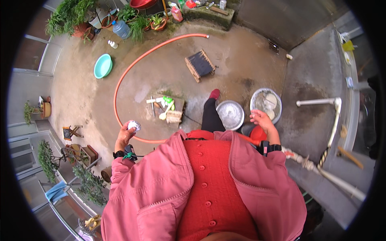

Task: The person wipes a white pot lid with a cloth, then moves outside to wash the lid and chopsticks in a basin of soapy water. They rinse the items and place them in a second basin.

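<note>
In my left hand (125,134) is a small crumpled white wad (134,127), its material unclear; my fingers are closed around it beside the orange hose. My right hand (262,120) hovers at the near edge of a metal basin (252,105), fingers loosely bent and apart, with nothing visible in them. Water and pale round things (271,101) show inside that basin. Just left of it stands a second metal basin (242,116) with whitish contents (230,114). A red bucket or basin (258,133) is partly hidden below my right hand.
An orange hose (117,86) curves across the wet concrete floor. Ahead stands a low folding stool (200,65); a turquoise basin (103,66) lies left. Brushes and a green-and-white tool (167,105) rest near a block (174,117). White pipes (335,124) run along the right wall.
</note>
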A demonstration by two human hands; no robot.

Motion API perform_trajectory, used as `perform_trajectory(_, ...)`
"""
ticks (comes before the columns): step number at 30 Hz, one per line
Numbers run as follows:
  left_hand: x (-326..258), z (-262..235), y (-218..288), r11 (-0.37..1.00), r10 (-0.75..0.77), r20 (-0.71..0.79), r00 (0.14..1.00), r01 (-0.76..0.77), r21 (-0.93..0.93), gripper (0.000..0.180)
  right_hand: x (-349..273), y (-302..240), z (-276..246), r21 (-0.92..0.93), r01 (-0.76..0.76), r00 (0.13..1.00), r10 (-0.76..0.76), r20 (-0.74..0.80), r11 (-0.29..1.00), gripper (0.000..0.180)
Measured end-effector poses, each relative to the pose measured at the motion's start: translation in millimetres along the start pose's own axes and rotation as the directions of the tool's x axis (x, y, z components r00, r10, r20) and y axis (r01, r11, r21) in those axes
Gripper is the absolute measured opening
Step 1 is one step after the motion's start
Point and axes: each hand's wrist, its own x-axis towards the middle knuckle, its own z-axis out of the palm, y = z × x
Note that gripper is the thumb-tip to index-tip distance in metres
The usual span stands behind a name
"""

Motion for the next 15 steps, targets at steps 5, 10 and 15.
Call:
perform_trajectory(5, 69, 63, 136, 0.995, -0.035, 0.026, 0.999, 0.032, 0.097, 0.050, 100, -82, -64, -0.037, -0.024, 0.999, 0.023, -0.030, 0.999, 0.036)
perform_trajectory(10, 126, 131, 252, 0.977, 0.073, 0.146, 0.987, -0.100, 0.189, 0.052, 173, -176, -127, -0.088, 0.035, 0.992, -0.045, -0.117, 0.996, 0.036)
perform_trajectory(15, 155, 171, 313, 0.990, 0.104, 0.260, 0.960, -0.125, 0.066, 0.052, 204, -211, -156, -0.027, 0.030, 0.985, -0.034, -0.172, 0.999, 0.037)
